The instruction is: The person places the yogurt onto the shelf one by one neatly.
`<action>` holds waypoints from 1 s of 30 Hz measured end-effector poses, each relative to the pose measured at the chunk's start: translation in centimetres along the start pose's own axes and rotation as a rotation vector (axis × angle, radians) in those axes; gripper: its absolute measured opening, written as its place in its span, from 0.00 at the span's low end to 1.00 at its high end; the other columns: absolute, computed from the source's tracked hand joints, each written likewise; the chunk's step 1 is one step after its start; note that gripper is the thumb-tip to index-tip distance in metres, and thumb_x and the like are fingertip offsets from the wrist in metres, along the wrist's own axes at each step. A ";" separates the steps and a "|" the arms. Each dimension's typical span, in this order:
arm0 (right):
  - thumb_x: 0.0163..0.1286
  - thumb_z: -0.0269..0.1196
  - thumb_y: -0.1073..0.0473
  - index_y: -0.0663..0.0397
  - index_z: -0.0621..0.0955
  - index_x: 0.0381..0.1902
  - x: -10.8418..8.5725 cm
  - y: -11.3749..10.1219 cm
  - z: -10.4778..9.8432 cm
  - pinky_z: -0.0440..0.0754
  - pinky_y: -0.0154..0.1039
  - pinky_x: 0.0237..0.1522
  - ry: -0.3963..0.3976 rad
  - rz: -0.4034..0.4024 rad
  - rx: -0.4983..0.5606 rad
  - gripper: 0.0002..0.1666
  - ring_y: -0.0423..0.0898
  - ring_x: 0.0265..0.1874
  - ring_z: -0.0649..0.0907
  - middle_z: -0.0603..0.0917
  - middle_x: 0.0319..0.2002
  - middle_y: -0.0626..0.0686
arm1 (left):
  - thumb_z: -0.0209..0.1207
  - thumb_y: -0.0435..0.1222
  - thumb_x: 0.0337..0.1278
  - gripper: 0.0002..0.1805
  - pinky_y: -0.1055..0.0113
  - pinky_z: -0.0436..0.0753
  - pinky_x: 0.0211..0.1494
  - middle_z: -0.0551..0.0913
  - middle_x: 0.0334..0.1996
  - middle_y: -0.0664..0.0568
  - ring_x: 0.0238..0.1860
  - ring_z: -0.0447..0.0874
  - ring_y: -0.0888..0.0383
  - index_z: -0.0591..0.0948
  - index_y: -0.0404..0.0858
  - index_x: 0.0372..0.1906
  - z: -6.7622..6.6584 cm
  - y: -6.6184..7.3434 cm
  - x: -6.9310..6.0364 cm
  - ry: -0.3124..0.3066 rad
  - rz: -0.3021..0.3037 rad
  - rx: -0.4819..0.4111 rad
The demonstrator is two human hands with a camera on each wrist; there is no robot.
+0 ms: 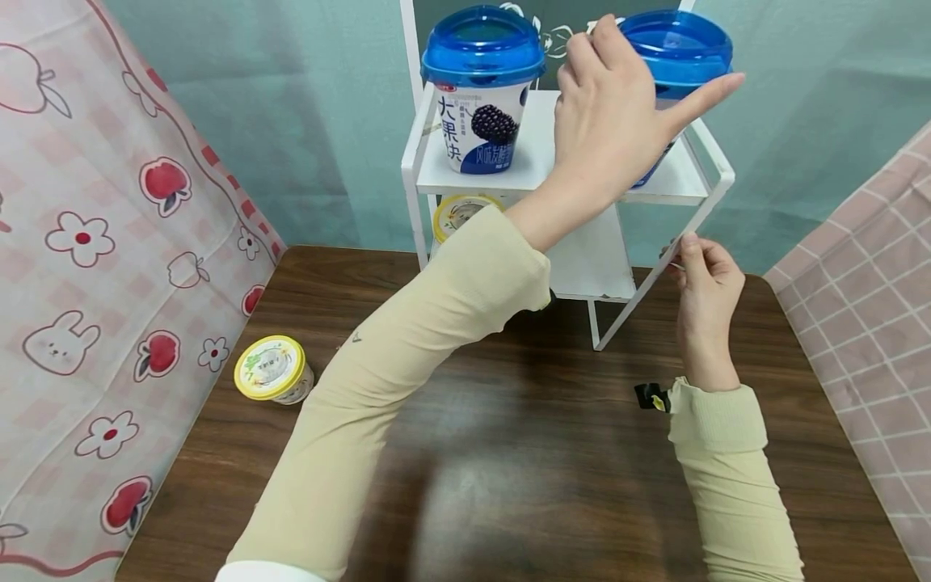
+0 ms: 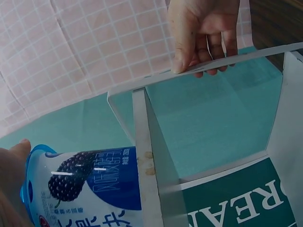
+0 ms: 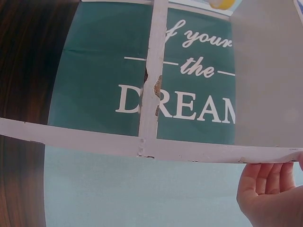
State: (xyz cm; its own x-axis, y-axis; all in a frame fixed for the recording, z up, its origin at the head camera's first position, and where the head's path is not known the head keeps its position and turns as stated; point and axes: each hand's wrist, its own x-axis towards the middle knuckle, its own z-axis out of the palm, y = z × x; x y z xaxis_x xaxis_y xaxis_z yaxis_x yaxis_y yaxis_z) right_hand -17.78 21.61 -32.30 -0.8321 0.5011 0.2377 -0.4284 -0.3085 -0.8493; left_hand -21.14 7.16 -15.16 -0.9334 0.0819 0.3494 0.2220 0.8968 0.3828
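Two blue-lidded cups stand on the top tier of a white shelf [image 1: 582,280]. My left hand [image 1: 607,121] is at the right cup [image 1: 675,48], thumb stretched out beside the lid and the other fingers loosely bent; the hand hides most of the cup, and contact is unclear. The left wrist view shows this hand [image 2: 10,182] beside the lid of the blackberry-printed cup [image 2: 102,187]. The left cup [image 1: 483,97] stands apart. My right hand [image 1: 709,295] pinches the shelf's right side bar, also visible in the right wrist view, fingers [image 3: 270,177] against the frame [image 3: 199,151].
A yellow-lidded tub [image 1: 271,368] stands on the left of the brown table [image 1: 509,461]. Another yellow-lidded tub [image 1: 461,212] is on the shelf's lower tier, partly hidden by my left sleeve. Patterned cloths hang on both sides, with a green lettered panel [image 3: 104,85] behind the frame.
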 end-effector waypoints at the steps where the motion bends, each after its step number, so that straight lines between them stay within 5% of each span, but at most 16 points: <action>1: 0.59 0.63 0.64 0.70 0.78 0.25 0.0 0.0 0.0 0.77 0.32 0.30 -0.001 0.000 -0.001 0.11 0.46 0.25 0.79 0.78 0.23 0.56 | 0.43 0.75 0.39 0.61 0.81 0.57 0.61 0.54 0.66 0.52 0.62 0.57 0.63 0.43 0.37 0.70 0.0 -0.1 0.0 -0.005 0.003 -0.010; 9: 0.60 0.62 0.64 0.71 0.78 0.26 0.0 -0.1 0.0 0.77 0.33 0.30 -0.004 0.003 0.008 0.11 0.45 0.27 0.78 0.78 0.24 0.56 | 0.54 0.64 0.46 0.55 0.86 0.58 0.57 0.51 0.64 0.49 0.60 0.56 0.65 0.44 0.36 0.69 -0.2 -1.0 0.2 -0.053 0.093 -0.193; 23: 0.60 0.62 0.63 0.70 0.78 0.26 -0.1 -0.1 0.0 0.77 0.33 0.32 -0.005 0.007 -0.026 0.12 0.45 0.27 0.79 0.79 0.25 0.55 | 0.54 0.59 0.51 0.50 0.83 0.53 0.61 0.50 0.65 0.47 0.63 0.54 0.63 0.44 0.37 0.69 0.3 -1.7 0.2 -0.027 0.131 -0.246; 30: 0.60 0.62 0.63 0.69 0.78 0.26 0.0 -0.1 -0.1 0.77 0.32 0.31 -0.006 -0.001 -0.038 0.11 0.45 0.27 0.79 0.79 0.25 0.55 | 0.54 0.56 0.54 0.48 0.82 0.42 0.64 0.47 0.67 0.46 0.67 0.47 0.61 0.45 0.35 0.69 0.0 -2.9 -1.0 0.038 0.234 -0.250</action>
State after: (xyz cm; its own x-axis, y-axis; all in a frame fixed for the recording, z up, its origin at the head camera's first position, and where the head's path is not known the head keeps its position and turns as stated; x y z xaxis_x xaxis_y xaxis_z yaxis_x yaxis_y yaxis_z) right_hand -17.70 21.66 -32.29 -0.8340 0.4964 0.2408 -0.4152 -0.2772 -0.8664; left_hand -20.89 4.47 -16.63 -0.8387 0.2528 0.4823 0.4957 0.7209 0.4842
